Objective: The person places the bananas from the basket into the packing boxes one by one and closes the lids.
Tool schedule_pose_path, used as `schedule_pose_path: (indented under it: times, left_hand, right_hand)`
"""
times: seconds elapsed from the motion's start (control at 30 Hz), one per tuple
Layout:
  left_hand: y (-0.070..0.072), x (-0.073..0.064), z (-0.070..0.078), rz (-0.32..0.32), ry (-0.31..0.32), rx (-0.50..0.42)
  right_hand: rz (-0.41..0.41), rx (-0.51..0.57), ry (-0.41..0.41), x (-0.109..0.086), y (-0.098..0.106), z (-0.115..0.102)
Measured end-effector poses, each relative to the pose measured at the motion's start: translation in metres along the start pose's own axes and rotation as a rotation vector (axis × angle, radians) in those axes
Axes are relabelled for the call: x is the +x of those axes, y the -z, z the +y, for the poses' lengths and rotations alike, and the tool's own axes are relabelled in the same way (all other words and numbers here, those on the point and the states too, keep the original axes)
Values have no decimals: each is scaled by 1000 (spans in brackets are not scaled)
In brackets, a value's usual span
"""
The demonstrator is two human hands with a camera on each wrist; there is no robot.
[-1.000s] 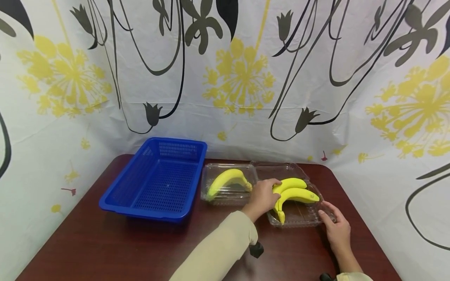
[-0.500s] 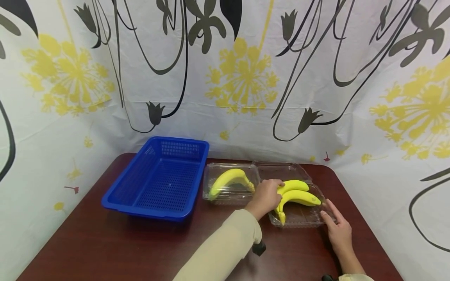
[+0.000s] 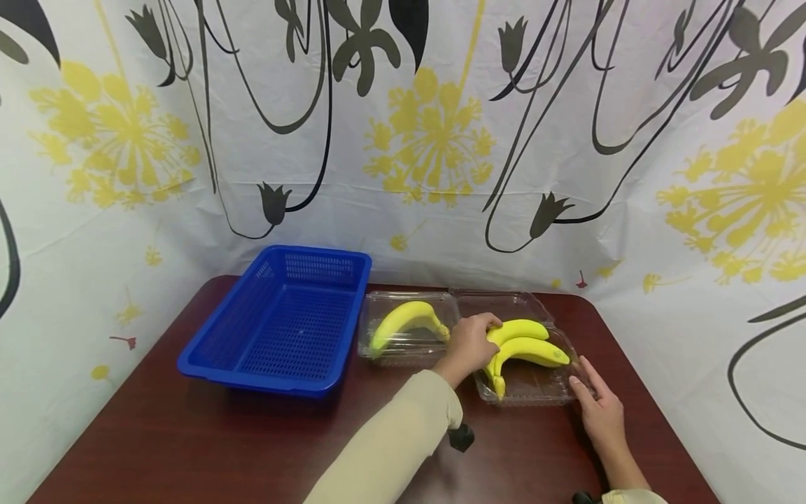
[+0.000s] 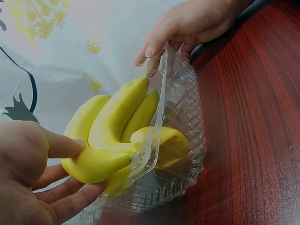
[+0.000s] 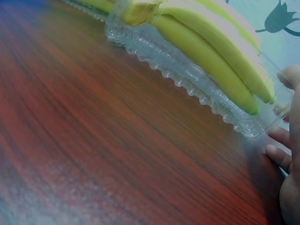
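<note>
Bench [image 3: 252,448]: dark red-brown, streaked wood grain, glossy surface, far corners rounded.
Basket [image 3: 252,381]: blue, rectangular, perforated; upright on the left part of the bench, reaching near the far edge.
Middle box [image 3: 403,362]: clear plastic, set on the bench just right of the basket.
Right box [image 3: 529,402]: clear plastic, ribbed walls, just beside the middle box; lid [image 3: 497,305] open toward the far edge.

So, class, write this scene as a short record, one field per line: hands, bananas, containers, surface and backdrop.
Left hand: grips the banana bunch
Right hand: holds the right edge of the right clear box
Bunch location: in the right clear box
Left clear box: yellow banana inside
Blue basket: left of both boxes
Surface: dark red-brown table
Backdrop: white patterned sheet
</note>
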State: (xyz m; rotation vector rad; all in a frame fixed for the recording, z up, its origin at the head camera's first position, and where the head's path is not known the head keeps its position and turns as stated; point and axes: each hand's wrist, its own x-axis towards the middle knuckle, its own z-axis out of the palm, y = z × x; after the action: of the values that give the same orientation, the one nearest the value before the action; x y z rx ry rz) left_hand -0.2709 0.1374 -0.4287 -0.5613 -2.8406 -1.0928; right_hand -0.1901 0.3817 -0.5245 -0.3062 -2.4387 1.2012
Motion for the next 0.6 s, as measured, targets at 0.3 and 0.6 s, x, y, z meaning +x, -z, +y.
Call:
schedule_pose_path:
  times: [0.3,0.6]
  left_hand:
    - [-1,-3,7,-63,-2,153]
    - [-5,-3,8,-13,-44,316]
  right_hand:
    - [13,15,7,0,-2,2]
    - [15,9,6,1,-2,0]
